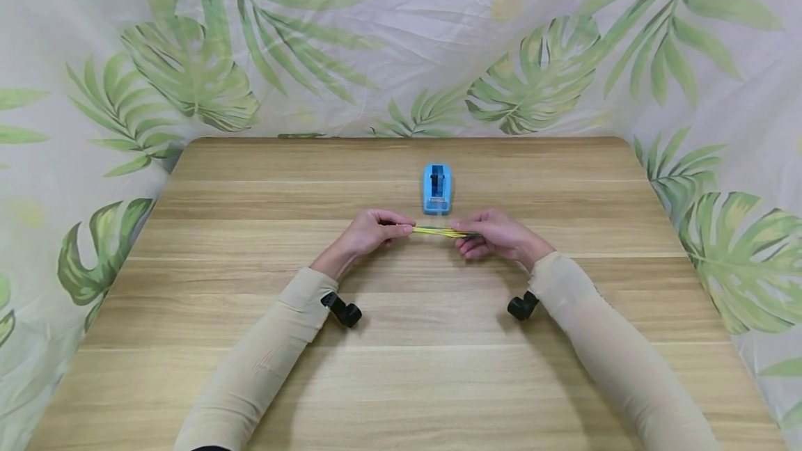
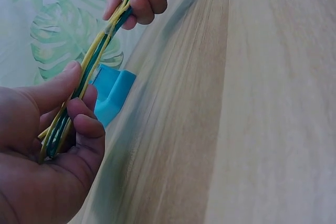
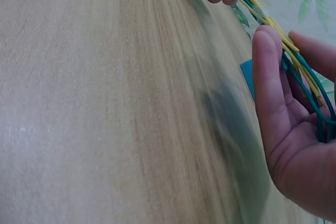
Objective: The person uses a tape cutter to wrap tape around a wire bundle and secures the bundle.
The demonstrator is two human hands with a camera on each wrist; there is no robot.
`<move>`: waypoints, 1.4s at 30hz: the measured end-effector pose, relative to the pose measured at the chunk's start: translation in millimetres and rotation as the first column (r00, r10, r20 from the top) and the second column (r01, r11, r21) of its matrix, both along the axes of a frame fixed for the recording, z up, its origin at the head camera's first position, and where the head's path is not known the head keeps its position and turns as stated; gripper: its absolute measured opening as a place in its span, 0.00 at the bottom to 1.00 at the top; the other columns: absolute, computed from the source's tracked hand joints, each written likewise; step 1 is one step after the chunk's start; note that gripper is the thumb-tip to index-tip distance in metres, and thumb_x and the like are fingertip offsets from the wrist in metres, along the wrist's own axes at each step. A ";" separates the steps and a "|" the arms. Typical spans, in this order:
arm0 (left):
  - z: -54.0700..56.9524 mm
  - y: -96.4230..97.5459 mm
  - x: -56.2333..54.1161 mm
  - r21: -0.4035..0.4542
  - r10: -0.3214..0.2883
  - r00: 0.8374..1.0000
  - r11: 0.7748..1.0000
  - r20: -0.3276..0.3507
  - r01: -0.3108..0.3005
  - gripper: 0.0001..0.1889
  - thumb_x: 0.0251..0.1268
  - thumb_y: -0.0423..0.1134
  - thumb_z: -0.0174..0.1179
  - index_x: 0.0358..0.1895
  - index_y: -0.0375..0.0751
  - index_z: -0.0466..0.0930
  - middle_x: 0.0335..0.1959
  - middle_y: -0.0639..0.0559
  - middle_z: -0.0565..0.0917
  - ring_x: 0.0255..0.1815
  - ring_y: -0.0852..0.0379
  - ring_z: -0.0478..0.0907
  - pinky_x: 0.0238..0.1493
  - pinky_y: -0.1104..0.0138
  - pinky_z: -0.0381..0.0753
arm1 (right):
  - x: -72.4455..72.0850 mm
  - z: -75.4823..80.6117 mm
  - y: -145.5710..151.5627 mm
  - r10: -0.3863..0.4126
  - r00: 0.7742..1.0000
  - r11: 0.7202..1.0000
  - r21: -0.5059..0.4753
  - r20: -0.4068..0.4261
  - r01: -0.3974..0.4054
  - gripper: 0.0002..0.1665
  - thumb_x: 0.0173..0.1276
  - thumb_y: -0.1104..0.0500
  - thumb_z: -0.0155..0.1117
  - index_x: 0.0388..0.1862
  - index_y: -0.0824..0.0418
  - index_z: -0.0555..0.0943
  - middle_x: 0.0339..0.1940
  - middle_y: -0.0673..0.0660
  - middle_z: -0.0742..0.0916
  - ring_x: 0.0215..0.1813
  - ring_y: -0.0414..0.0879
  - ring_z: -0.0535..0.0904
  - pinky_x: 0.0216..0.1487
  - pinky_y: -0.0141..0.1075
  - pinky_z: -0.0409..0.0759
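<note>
A slim bundle of yellow and green cords (image 1: 434, 231) stretches between the two hands above the table. My left hand (image 1: 376, 230) pinches one end between thumb and fingers, and looped cord ends lie against its palm in the left wrist view. At the other end, my right hand (image 1: 491, 234) holds the bundle between thumb and fingers, with green loops (image 3: 310, 85) trailing toward the palm. A band of clear tape (image 2: 108, 28) wraps the cords between the hands. Just beyond the hands stands a blue tape dispenser (image 1: 427, 190), its toothed cutter facing them.
The wood-grain table (image 1: 401, 381) extends widely on all sides of the hands. Behind it and along its sides hangs a pale cloth (image 1: 432, 33) with a green leaf print. A small black camera sits at each wrist.
</note>
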State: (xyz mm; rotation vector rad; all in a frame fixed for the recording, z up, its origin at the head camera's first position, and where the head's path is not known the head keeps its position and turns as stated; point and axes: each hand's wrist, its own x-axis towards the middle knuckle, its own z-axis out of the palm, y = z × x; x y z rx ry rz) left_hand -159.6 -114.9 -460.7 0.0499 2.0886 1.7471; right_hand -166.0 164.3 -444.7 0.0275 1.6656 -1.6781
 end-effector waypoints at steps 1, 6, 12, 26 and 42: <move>-0.4 0.1 -0.2 -0.005 0.000 1.000 1.000 -0.001 0.000 0.11 0.63 0.35 0.71 0.47 0.37 0.89 0.32 0.50 0.84 0.25 0.59 0.71 0.25 0.71 0.72 | -0.2 -0.5 0.4 -0.003 1.000 1.000 -0.009 0.000 0.003 0.13 0.75 0.60 0.62 0.50 0.70 0.82 0.30 0.59 0.87 0.29 0.44 0.84 0.36 0.36 0.86; 0.3 1.3 -0.8 -0.021 0.003 1.000 1.000 -0.004 -0.003 0.10 0.62 0.35 0.72 0.46 0.39 0.90 0.38 0.48 0.86 0.27 0.59 0.72 0.27 0.71 0.72 | -0.4 -2.7 1.8 -0.025 1.000 0.999 -0.036 -0.009 0.025 0.09 0.75 0.63 0.62 0.47 0.66 0.85 0.30 0.60 0.87 0.30 0.44 0.84 0.36 0.36 0.86; 2.0 3.2 -0.7 -0.015 0.011 1.000 1.000 -0.003 -0.011 0.10 0.61 0.35 0.72 0.45 0.40 0.90 0.40 0.49 0.86 0.27 0.59 0.71 0.27 0.71 0.72 | -0.2 -2.7 2.5 -0.041 0.999 0.998 -0.039 -0.033 0.040 0.10 0.74 0.66 0.62 0.49 0.69 0.85 0.32 0.61 0.88 0.31 0.45 0.85 0.38 0.35 0.86; 2.2 5.8 -0.2 0.047 -0.001 0.996 0.999 0.087 -0.003 0.19 0.77 0.48 0.56 0.54 0.36 0.84 0.36 0.42 0.81 0.26 0.57 0.74 0.25 0.70 0.75 | -1.8 -3.8 1.9 -0.050 0.995 0.998 -0.039 -0.084 0.047 0.08 0.70 0.68 0.66 0.46 0.71 0.85 0.37 0.64 0.87 0.35 0.46 0.85 0.42 0.37 0.86; 1.5 4.3 -3.9 0.061 -0.042 0.985 0.998 0.168 0.032 0.21 0.77 0.48 0.56 0.58 0.34 0.82 0.35 0.42 0.86 0.24 0.59 0.74 0.25 0.71 0.74 | -3.1 -4.9 -4.3 -0.089 0.978 0.996 0.013 -0.188 0.093 0.11 0.67 0.71 0.68 0.47 0.72 0.85 0.41 0.69 0.87 0.35 0.47 0.85 0.44 0.40 0.86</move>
